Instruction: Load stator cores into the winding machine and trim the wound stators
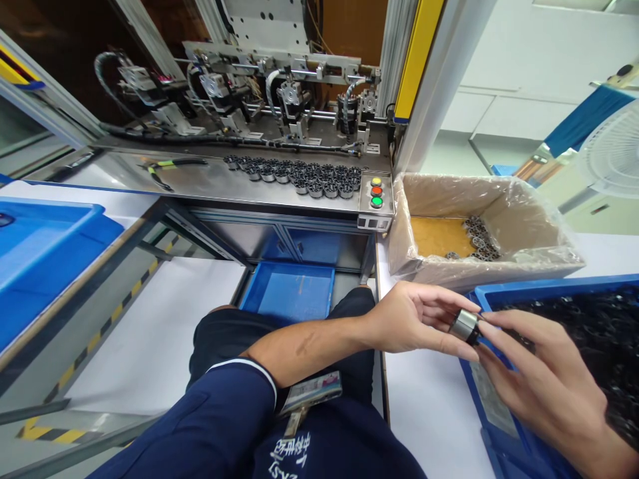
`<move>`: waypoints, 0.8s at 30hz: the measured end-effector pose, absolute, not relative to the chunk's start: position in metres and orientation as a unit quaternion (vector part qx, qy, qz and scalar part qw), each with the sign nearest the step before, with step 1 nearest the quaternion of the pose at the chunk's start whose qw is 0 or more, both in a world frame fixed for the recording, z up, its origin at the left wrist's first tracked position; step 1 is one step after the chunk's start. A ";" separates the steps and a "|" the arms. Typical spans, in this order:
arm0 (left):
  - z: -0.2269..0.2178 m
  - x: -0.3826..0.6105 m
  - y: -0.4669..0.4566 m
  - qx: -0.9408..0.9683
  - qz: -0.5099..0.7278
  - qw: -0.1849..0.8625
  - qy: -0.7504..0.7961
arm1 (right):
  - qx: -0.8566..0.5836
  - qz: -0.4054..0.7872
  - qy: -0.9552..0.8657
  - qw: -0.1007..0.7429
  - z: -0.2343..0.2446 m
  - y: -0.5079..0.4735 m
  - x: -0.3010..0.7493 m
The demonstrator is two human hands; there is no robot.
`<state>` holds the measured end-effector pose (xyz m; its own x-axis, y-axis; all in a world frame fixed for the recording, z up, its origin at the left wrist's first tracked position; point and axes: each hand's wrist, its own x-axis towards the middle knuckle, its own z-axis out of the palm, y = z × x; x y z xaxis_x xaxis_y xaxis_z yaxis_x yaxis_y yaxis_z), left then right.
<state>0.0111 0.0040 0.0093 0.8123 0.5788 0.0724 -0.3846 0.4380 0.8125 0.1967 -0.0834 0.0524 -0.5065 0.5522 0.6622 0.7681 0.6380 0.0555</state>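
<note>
Left hand (pixel 413 320): pinching silver-and-black metal ring (pixel 464 325)
Right hand (pixel 544 376): gripping it from opposite side
Blue plastic bin (pixel 499 291): filled with black parts (pixel 606 339)

navy short sleeve (pixel 214 419) | white cuff trim (pixel 259 369) | white lettering (pixel 291 456), partly illegible | clipped badge (pixel 314 391) | dark shorts (pixel 224 340), apparently

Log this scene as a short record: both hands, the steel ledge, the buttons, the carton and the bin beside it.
Left hand: grips ring
Right hand: at the ring's black end
Ledge: rings in rows, green-handled tool
Buttons: yellow, red, green
Carton: plastic-lined, some ring-like parts inside
Bin: blue, many black parts
</note>
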 end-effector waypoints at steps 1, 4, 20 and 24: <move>0.009 0.011 0.004 0.442 0.288 0.843 0.103 | -0.383 -0.179 -0.853 0.304 0.052 -0.084 0.198; 0.007 0.012 0.003 0.435 0.290 0.847 0.096 | -0.394 -0.182 -0.851 0.297 0.051 -0.084 0.200; 0.008 0.011 0.003 0.460 0.301 0.829 0.103 | -0.394 -0.170 -0.851 0.302 0.054 -0.085 0.196; 0.007 0.010 0.002 0.452 0.294 0.835 0.111 | -0.392 -0.185 -0.850 0.299 0.056 -0.084 0.196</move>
